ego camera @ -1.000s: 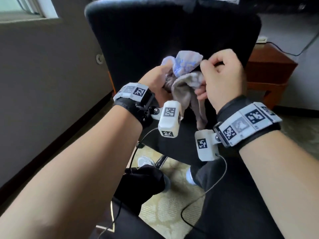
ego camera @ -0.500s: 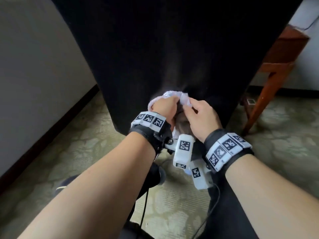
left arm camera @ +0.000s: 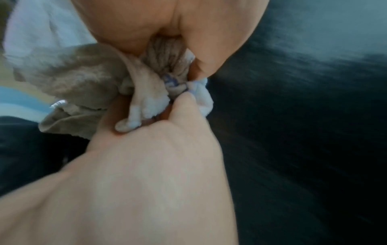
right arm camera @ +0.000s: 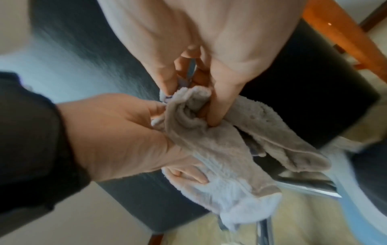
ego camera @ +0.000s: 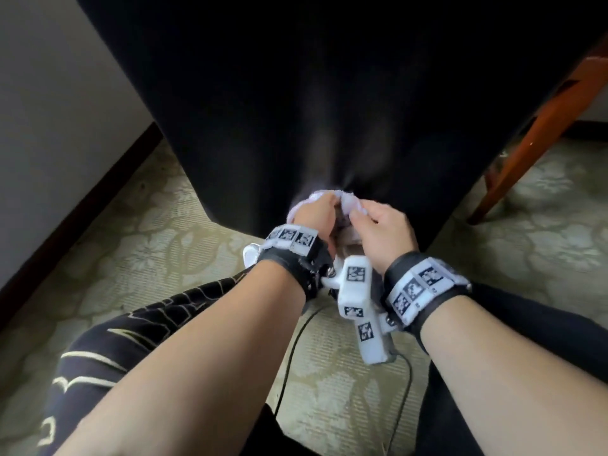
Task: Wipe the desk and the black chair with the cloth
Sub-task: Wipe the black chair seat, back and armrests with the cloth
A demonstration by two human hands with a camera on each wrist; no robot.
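The black chair [ego camera: 296, 93] fills the upper head view with its tall fabric back. A crumpled grey-and-white cloth [ego camera: 349, 201] is bunched against the lower part of that back, near its bottom edge. My left hand [ego camera: 320, 207] grips the cloth from the left and my right hand [ego camera: 368, 217] pinches it from the right, knuckles almost touching. In the left wrist view the left hand [left arm camera: 146, 24] and right hand [left arm camera: 157, 165] squeeze the cloth [left arm camera: 69, 77] beside the chair [left arm camera: 293, 132]. The right wrist view shows the right hand [right arm camera: 199, 33], left hand [right arm camera: 117, 132], and cloth [right arm camera: 220, 149] hanging below them.
A reddish wooden desk leg [ego camera: 526, 143] slants down at the right of the chair. A grey wall with a dark skirting board [ego camera: 82, 199] runs along the left. Patterned carpet [ego camera: 148, 251], a white shoe [ego camera: 251, 253], a thin cable [ego camera: 289, 357] and my dark-trousered legs lie below.
Both hands have carried the cloth down the chair back, from near its top to its lower edge. The head view has tipped down and come closer.
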